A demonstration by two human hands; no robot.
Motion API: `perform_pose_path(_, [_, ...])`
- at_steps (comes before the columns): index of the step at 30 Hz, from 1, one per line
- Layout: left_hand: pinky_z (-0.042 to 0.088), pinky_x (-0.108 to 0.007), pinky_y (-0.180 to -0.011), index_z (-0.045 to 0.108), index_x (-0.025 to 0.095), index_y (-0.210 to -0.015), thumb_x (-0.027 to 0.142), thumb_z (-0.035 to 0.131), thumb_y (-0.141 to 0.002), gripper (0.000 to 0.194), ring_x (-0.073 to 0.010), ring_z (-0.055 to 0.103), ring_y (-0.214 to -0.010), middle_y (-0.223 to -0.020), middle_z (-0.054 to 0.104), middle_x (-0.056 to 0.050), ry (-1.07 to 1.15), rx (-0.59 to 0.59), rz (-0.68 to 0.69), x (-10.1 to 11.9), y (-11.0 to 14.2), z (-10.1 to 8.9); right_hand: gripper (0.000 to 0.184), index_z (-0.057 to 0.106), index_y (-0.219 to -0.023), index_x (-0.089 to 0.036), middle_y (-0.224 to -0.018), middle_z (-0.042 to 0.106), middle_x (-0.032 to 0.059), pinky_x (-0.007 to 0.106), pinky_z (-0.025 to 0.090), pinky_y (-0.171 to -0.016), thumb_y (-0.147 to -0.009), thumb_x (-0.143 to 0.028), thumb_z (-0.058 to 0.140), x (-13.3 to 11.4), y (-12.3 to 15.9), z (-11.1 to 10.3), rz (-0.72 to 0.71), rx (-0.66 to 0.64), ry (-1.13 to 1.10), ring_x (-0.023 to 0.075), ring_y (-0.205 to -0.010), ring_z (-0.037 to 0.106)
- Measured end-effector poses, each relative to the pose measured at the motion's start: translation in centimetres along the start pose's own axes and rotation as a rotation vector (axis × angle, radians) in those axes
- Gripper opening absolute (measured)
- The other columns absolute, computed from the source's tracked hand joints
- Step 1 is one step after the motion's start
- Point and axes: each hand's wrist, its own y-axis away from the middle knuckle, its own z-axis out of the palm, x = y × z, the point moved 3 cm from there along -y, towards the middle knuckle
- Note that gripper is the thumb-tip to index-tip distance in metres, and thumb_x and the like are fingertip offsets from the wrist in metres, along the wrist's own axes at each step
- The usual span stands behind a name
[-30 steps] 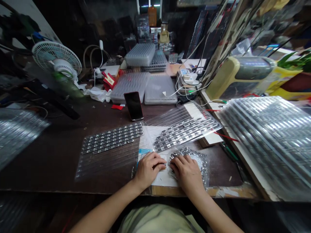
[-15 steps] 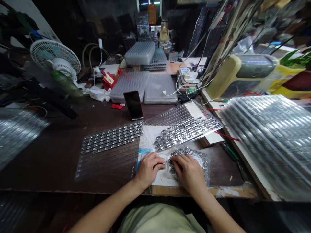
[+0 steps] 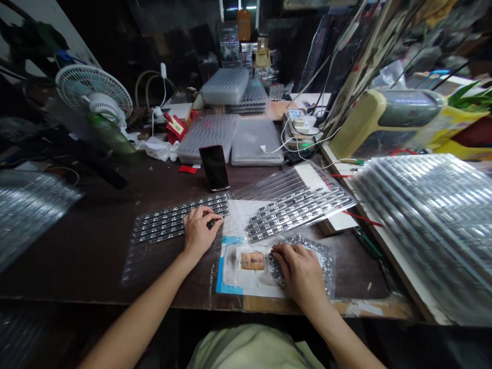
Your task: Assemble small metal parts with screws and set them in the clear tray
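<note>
My left hand is over the right end of the left clear plastic tray, whose upper rows hold small dark and silver metal parts. Its thumb and fingers are pinched together; whatever is between them is too small to make out. My right hand rests at a bag of small shiny metal parts, fingers curled and tips together at its left side. Between the hands, an orange-brown block with a small dark piece on it lies on a white and blue sheet. A second partly filled tray lies behind the bag.
A phone stands upright behind the trays. Stacked clear trays sit at the back, with more trays piled at right. A fan stands back left. Green-handled pliers lie right of the bag.
My left hand has moved up and left from the orange-brown block to the left tray, uncovering the block. My right hand stays at the bag of parts.
</note>
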Motion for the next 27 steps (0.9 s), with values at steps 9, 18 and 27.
perform_pose_path(9, [0.033,-0.040,-0.088,0.069,0.026,-0.087,0.028,0.058,-0.084,0.012,-0.0211,0.057,-0.092,-0.095,0.066,-0.002,0.078,-0.051,0.122,2.5,0.8,-0.7,0.011,0.068,-0.077,-0.028,-0.078,0.067,-0.0016,0.032,0.027,-0.070,-0.084,-0.033,0.062,-2.9,-0.8,2.2,-0.101,-0.063,-0.089,0.0166,-0.077,0.048])
perform_pose_path(18, [0.030,-0.041,-0.087,0.067,0.023,-0.077,0.029,0.060,-0.085,0.012,-0.0194,0.060,-0.083,-0.084,0.071,0.000,0.153,-0.234,0.221,8.3,-0.6,2.3,0.012,0.071,-0.088,-0.034,-0.087,0.067,0.0002,0.033,0.029,-0.070,-0.086,-0.035,0.059,-2.8,-0.3,3.2,-0.096,-0.097,-0.060,0.0173,-0.083,0.048])
perform_pose_path(27, [0.033,-0.036,-0.083,0.066,0.024,-0.084,0.024,0.054,-0.088,0.013,-0.0178,0.060,-0.084,-0.088,0.070,0.001,0.250,-0.267,0.249,9.0,2.5,0.0,0.023,0.063,-0.109,-0.026,-0.101,0.067,0.0028,0.032,0.029,-0.070,-0.090,-0.024,0.051,0.1,-1.4,-0.7,-0.104,-0.118,-0.016,0.0194,-0.087,0.048])
